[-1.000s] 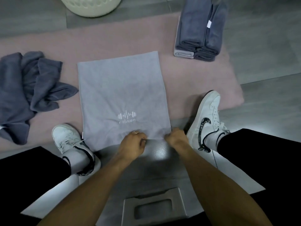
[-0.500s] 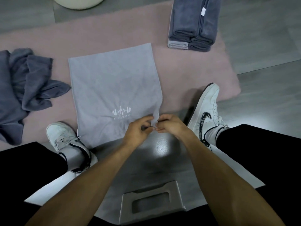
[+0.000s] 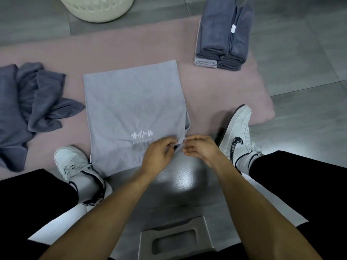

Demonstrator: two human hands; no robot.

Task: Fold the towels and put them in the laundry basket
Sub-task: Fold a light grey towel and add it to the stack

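From the head view, a light grey towel (image 3: 131,113) lies spread flat across the near half of a pink rug (image 3: 216,94), its near edge running off the rug onto the grey floor (image 3: 309,72). A white barbell logo (image 3: 142,135) is printed near its near edge. The towel's near right corner is lifted slightly, and a second layer shows under its right edge.

The left hand (image 3: 159,151) has its fingers curled, pinching that near right corner of the towel. The right hand (image 3: 201,148) sits just beside it, fingers fairly straight and close together, fingertips at the same corner; whether it actually grips the cloth cannot be told.

At the rug's left edge lies a crumpled heap of dark grey towels (image 3: 28,106), well apart from the hands. At the rug's far right corner stands a stack of folded towels (image 3: 223,40), dark grey ones on top with a light one at the bottom left. The cream laundry basket (image 3: 99,8) stands on the floor beyond the rug's far edge, only partly in view.

A white sneaker (image 3: 75,164) rests at the towel's near left corner, and another white sneaker (image 3: 238,132) sits at the rug's near edge to the right of the hands. A grey moulded tray (image 3: 176,239) lies on the floor close to the person.
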